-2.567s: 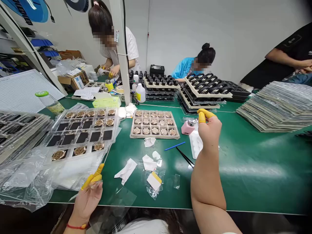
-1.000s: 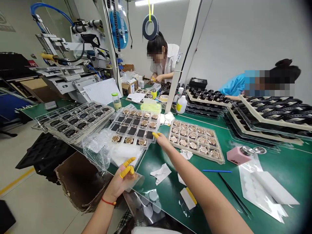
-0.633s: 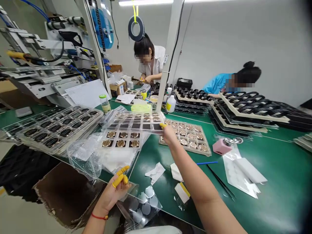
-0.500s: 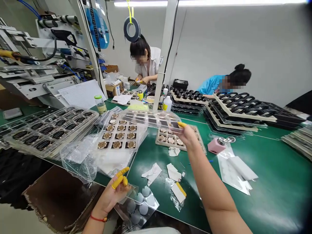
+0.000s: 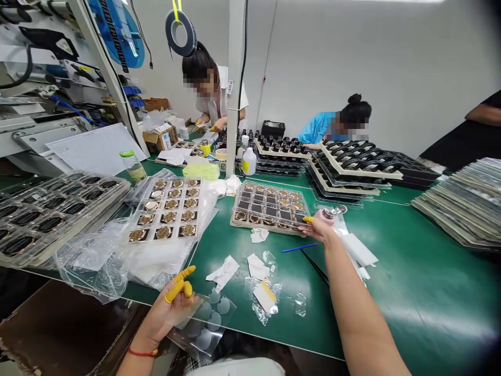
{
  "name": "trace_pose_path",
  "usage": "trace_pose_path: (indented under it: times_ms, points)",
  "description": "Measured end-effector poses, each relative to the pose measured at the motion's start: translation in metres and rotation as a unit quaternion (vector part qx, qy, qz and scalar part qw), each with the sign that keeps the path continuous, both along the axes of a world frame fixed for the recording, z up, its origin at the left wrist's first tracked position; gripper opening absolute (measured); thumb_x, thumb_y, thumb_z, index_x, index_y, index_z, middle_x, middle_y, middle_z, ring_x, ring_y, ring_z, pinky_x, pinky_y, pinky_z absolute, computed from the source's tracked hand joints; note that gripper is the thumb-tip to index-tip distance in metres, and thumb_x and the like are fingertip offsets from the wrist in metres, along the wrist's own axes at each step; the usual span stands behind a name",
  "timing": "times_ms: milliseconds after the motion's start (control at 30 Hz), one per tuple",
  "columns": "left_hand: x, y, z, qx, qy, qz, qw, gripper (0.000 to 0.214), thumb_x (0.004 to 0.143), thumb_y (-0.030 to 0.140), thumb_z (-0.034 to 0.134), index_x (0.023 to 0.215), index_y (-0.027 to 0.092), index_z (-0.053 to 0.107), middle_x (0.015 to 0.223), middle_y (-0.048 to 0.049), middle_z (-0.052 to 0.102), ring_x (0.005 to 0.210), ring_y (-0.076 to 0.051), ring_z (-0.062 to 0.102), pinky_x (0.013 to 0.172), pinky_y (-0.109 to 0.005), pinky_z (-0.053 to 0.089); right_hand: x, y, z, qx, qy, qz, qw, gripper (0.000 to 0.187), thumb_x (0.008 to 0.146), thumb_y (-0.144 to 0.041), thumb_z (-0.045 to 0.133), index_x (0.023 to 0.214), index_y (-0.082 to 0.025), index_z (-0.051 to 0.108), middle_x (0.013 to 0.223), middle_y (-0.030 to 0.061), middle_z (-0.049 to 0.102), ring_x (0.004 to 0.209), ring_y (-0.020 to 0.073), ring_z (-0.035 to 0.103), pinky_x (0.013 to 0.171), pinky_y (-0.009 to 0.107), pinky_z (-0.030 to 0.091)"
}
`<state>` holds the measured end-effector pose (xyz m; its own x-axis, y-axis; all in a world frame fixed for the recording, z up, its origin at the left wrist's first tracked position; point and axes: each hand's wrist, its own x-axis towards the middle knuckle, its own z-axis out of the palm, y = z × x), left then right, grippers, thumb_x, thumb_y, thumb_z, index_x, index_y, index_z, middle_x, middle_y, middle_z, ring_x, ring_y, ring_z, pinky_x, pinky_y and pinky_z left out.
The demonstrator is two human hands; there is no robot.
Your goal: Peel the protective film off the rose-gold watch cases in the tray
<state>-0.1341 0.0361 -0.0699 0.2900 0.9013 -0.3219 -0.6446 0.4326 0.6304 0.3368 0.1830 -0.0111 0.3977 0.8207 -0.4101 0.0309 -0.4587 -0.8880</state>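
Note:
My right hand (image 5: 320,230), a yellow cot on one finger, grips the right edge of a clear plastic tray (image 5: 266,209) with dark square pads. That tray lies over another tray of round gold-rimmed watch parts (image 5: 287,194); whether it rests fully on it I cannot tell. Near the table's front edge, my left hand (image 5: 170,308) is raised, yellow cots on its fingers. Its lower fingers hold a clear plastic sheet (image 5: 195,334) with round frosted discs. Left of the trays, a clear tray (image 5: 151,230) carries rows of similar watch parts.
Stacked trays of black watches (image 5: 352,162) stand at the back; more trays (image 5: 465,203) pile up at right. A pink bottle (image 5: 326,215), white scraps (image 5: 224,272), a blue stick (image 5: 299,247) and black tweezers (image 5: 315,265) lie on the green table. Two co-workers sit opposite.
My right hand has brought the clear tray down and to the right, over the tray of watch parts. The view has turned right. My left hand keeps its pose with the sheet.

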Motion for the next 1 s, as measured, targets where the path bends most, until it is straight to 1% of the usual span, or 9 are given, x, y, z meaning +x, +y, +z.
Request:
trace_pose_path:
  times_ms: [100, 200, 267, 333, 433, 600, 767, 867, 1000]
  points:
    - [0.001, -0.001, 0.002, 0.002, 0.030, 0.011, 0.999, 0.046, 0.075, 0.020, 0.071, 0.119, 0.021, 0.058, 0.070, 0.0029, 0.058, 0.061, -0.009, 0.053, 0.073, -0.026, 0.049, 0.007, -0.004, -0.002, -0.058, -0.116, 0.025, 0.991, 0.001, 0.081, -0.013, 0.053, 0.080, -0.014, 0.052, 0.056, 0.0023, 0.058, 0.050, 0.0149, 0.060, 0.046, 0.024, 0.049]
    - [0.000, -0.002, 0.003, -0.001, 0.048, 0.005, 0.999, 0.048, 0.073, 0.020, 0.072, 0.119, 0.023, 0.058, 0.071, 0.0031, 0.058, 0.063, -0.009, 0.054, 0.078, -0.029, 0.050, 0.005, -0.011, 0.000, -0.080, -0.255, 0.029, 0.963, 0.009, 0.078, -0.017, 0.060, 0.083, -0.012, 0.055, 0.064, 0.0085, 0.062, 0.065, 0.0219, 0.064, 0.058, 0.031, 0.051]
    - [0.000, -0.001, 0.003, 0.000, 0.048, -0.022, 0.999, 0.051, 0.074, 0.019, 0.070, 0.123, 0.025, 0.055, 0.071, 0.0033, 0.058, 0.063, -0.009, 0.054, 0.079, -0.029, 0.049, -0.003, -0.014, 0.002, -0.073, -0.351, 0.020, 0.933, 0.015, 0.078, -0.018, 0.060, 0.090, -0.010, 0.057, 0.084, 0.0173, 0.064, 0.087, 0.0297, 0.063, 0.071, 0.040, 0.050]
    - [0.000, 0.000, 0.002, 0.002, 0.044, -0.039, 0.998, 0.050, 0.079, 0.021, 0.067, 0.126, 0.027, 0.052, 0.072, 0.0030, 0.058, 0.063, -0.009, 0.054, 0.077, -0.028, 0.049, -0.014, -0.012, 0.003, -0.048, -0.431, 0.017, 0.901, 0.021, 0.082, -0.021, 0.053, 0.099, -0.009, 0.058, 0.106, 0.0234, 0.058, 0.109, 0.0351, 0.052, 0.084, 0.046, 0.044]
    - [0.001, 0.001, 0.000, -0.005, 0.029, -0.043, 0.999, 0.044, 0.084, 0.026, 0.061, 0.128, 0.026, 0.051, 0.072, 0.0022, 0.058, 0.061, -0.009, 0.052, 0.076, -0.028, 0.048, -0.030, 0.006, 0.003, -0.001, -0.501, 0.044, 0.864, 0.031, 0.090, -0.028, 0.040, 0.108, -0.013, 0.060, 0.119, 0.0206, 0.053, 0.121, 0.0333, 0.041, 0.094, 0.045, 0.036]
    - [0.001, 0.000, -0.002, -0.007, 0.014, -0.031, 0.999, 0.044, 0.086, 0.027, 0.059, 0.129, 0.029, 0.050, 0.072, 0.0025, 0.058, 0.064, -0.010, 0.054, 0.074, -0.027, 0.047, -0.040, 0.052, -0.007, 0.036, -0.547, 0.102, 0.830, 0.037, 0.088, -0.034, 0.044, 0.117, -0.017, 0.060, 0.131, 0.0158, 0.047, 0.118, 0.0327, 0.042, 0.096, 0.045, 0.034]
    - [0.004, 0.001, -0.001, 0.005, 0.013, -0.023, 1.000, 0.041, 0.085, 0.026, 0.060, 0.125, 0.028, 0.054, 0.072, 0.0036, 0.058, 0.061, -0.008, 0.052, 0.076, -0.028, 0.046, -0.037, 0.074, -0.014, 0.067, -0.547, 0.175, 0.816, 0.033, 0.086, -0.029, 0.050, 0.115, -0.022, 0.062, 0.131, 0.0084, 0.049, 0.117, 0.0246, 0.045, 0.099, 0.035, 0.034]
    - [0.008, 0.002, 0.006, 0.000, 0.012, -0.037, 0.999, 0.037, 0.085, 0.027, 0.059, 0.122, 0.026, 0.057, 0.071, 0.0031, 0.059, 0.060, -0.008, 0.052, 0.075, -0.029, 0.046, -0.039, 0.078, -0.014, 0.059, -0.535, 0.185, 0.822, 0.033, 0.080, -0.032, 0.060, 0.109, -0.016, 0.065, 0.125, 0.0123, 0.052, 0.116, 0.0242, 0.046, 0.099, 0.032, 0.034]
    - [0.016, 0.001, 0.018, 0.001, 0.061, -0.029, 0.998, 0.039, 0.083, 0.027, 0.063, 0.121, 0.022, 0.056, 0.068, 0.0029, 0.061, 0.061, -0.010, 0.056, 0.076, -0.029, 0.047, -0.049, 0.081, -0.009, 0.030, -0.518, 0.134, 0.844, 0.031, 0.078, -0.035, 0.061, 0.094, -0.010, 0.068, 0.121, 0.0209, 0.050, 0.117, 0.0345, 0.041, 0.097, 0.044, 0.033]
